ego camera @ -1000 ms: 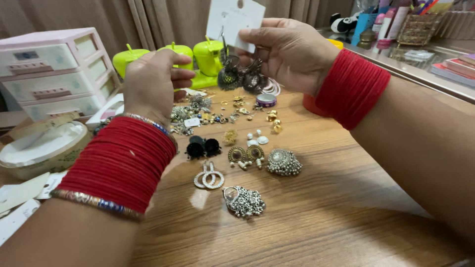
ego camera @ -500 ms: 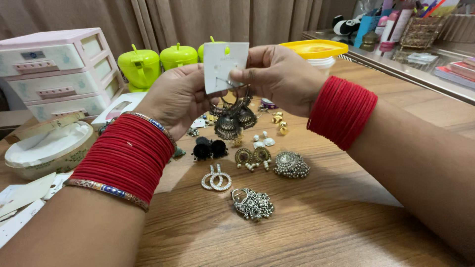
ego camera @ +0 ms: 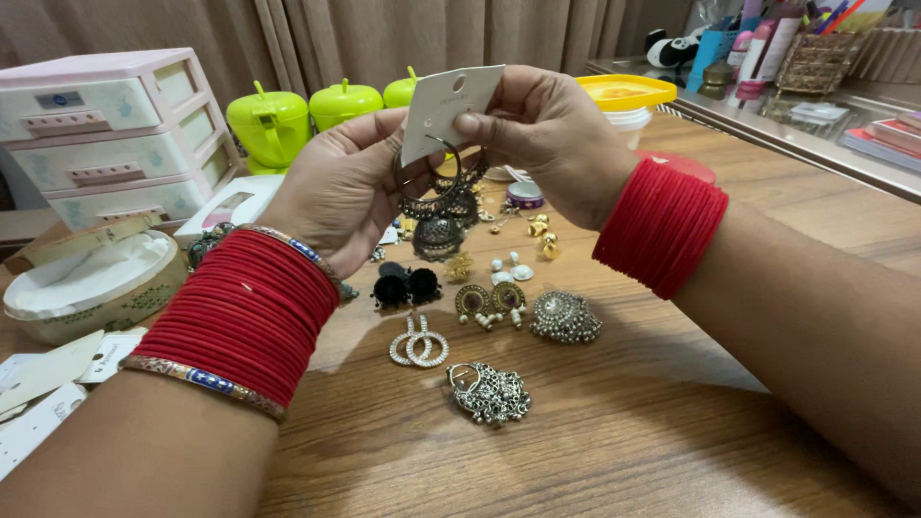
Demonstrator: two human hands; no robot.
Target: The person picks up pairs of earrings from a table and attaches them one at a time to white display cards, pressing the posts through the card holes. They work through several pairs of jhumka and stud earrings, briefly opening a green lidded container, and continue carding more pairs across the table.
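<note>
We are gripping a white earring card [ego camera: 446, 107] between left hand [ego camera: 341, 187] and right hand [ego camera: 547, 134]. Dark hoop earrings [ego camera: 436, 197] are dangling under it. Loose earrings [ego camera: 489, 391] are lying on the bench [ego camera: 595, 451] below our hands.

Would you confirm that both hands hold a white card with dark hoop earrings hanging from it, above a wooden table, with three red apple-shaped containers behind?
Not quite: the head view shows the apple-shaped containers are lime green, not red. The rest stands: the left hand and right hand hold the white card, dark hoop earrings hang from it, and the wooden table lies below.
</note>
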